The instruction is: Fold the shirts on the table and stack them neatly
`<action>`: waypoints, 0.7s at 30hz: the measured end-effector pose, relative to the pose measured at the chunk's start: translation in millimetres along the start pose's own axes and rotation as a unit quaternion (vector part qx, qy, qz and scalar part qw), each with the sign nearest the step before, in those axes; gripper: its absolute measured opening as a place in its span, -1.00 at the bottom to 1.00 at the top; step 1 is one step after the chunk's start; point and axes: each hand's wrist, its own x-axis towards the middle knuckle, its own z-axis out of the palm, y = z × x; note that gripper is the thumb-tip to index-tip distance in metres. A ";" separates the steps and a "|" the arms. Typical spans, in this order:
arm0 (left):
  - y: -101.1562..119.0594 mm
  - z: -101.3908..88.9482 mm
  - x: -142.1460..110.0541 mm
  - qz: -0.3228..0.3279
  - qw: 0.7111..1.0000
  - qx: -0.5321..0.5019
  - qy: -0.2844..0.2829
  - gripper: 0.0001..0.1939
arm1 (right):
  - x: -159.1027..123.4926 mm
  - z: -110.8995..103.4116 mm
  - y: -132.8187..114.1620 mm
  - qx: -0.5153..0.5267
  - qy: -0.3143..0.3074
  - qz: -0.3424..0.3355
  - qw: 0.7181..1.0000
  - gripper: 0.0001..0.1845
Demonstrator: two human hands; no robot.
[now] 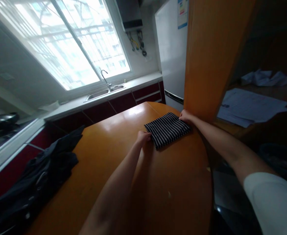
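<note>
A folded dark cloth with thin white stripes (167, 130) lies flat on the orange wooden table (114, 156), near its far right end. My left hand (143, 136) is closed on the cloth's near left edge. My right hand (186, 117) grips its far right corner, close against an orange wooden panel (207, 55). Both forearms reach out over the tabletop.
A heap of dark clothing (38, 176) lies on the table's left side. Behind it run a kitchen counter with a sink (104, 93) and a window. A white fridge (171, 52) stands at the back. Papers (251, 107) lie on a surface to the right.
</note>
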 end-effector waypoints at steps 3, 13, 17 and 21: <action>13.3 30.2 20.4 0.003 1.000 -0.011 0.006 -0.71 | 14.5 -10.5 4.0 -0.044 0.032 0.006 0.999 -0.74; 14.4 39.4 28.0 0.006 0.999 -0.039 0.009 -0.72 | -22.4 24.4 -21.1 -0.099 0.121 -0.023 0.987 -0.54; 9.8 38.5 25.8 0.018 0.999 -0.042 0.014 -0.68 | -70.7 56.5 -9.9 -0.109 0.176 -0.074 0.976 -0.50; 11.1 38.7 29.1 0.017 0.999 -0.039 0.010 -0.66 | -110.5 71.7 10.2 -0.087 0.236 -0.012 0.968 -0.43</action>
